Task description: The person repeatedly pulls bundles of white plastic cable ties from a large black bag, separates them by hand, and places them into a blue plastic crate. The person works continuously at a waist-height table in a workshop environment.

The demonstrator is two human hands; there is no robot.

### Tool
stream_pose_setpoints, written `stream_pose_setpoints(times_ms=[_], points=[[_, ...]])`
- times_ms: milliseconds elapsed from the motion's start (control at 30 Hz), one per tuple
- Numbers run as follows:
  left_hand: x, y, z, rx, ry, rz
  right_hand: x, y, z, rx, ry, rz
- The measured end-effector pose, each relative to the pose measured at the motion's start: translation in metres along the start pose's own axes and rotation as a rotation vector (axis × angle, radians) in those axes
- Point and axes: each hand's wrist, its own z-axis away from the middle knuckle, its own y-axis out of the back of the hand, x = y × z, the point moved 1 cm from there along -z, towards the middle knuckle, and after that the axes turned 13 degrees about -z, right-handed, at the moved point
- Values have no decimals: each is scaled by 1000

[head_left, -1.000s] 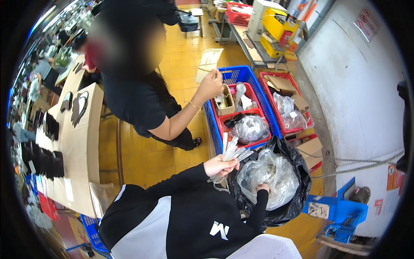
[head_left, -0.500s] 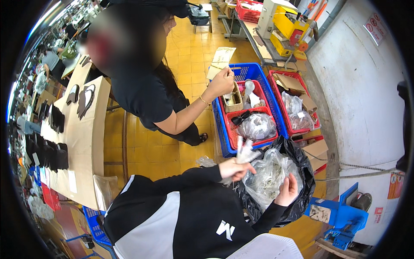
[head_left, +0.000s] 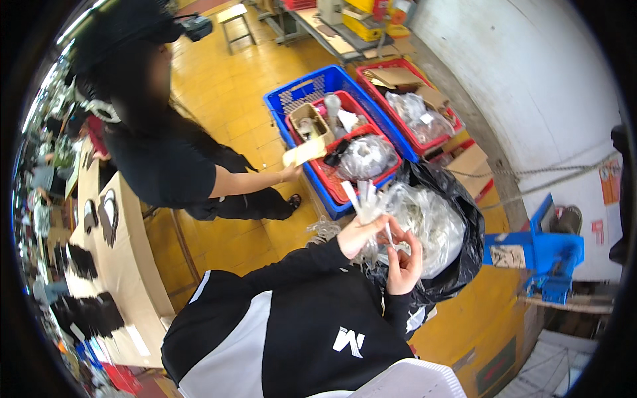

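My left hand (head_left: 359, 236) is closed around a bunch of white strips (head_left: 366, 200), whose ends fan out above the fingers. Close against it, my right hand (head_left: 405, 266) pinches a thin white strip (head_left: 389, 233) between thumb and fingers. Both hands are over the near left side of a clear plastic bag (head_left: 439, 244) with pale strips inside. That bag sits within a larger black plastic bag (head_left: 472, 265). The exact material of the strips cannot be made out.
A co-worker's hand (head_left: 289, 174) holds a yellowish paper (head_left: 305, 152) by a blue crate (head_left: 277, 99) containing red baskets. Another red basket (head_left: 415, 144) stands beside it. A blue machine (head_left: 547, 249) is at the right, a long table (head_left: 126, 249) at the left.
My right hand has left the clear bag and come up to my left hand, now pinching a strip. The co-worker has lowered the yellowish paper. The view has shifted.
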Motion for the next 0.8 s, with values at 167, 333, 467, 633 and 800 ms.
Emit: stream_pose_setpoints(times_ms=[167,333,467,633,800], points=[[14,13,-4,181,-26,189,5,12,7,-3,20,173],[45,29,-8,168,-118,139,28,33,30,-63,-204,355],[46,38,-7,115,-134,158,46,53,49,10,-334,320],[47,36,-5,107,-164,203,58,76,58,7,-341,393],[60,47,1,105,-207,232,45,86,62,-40,-328,404]])
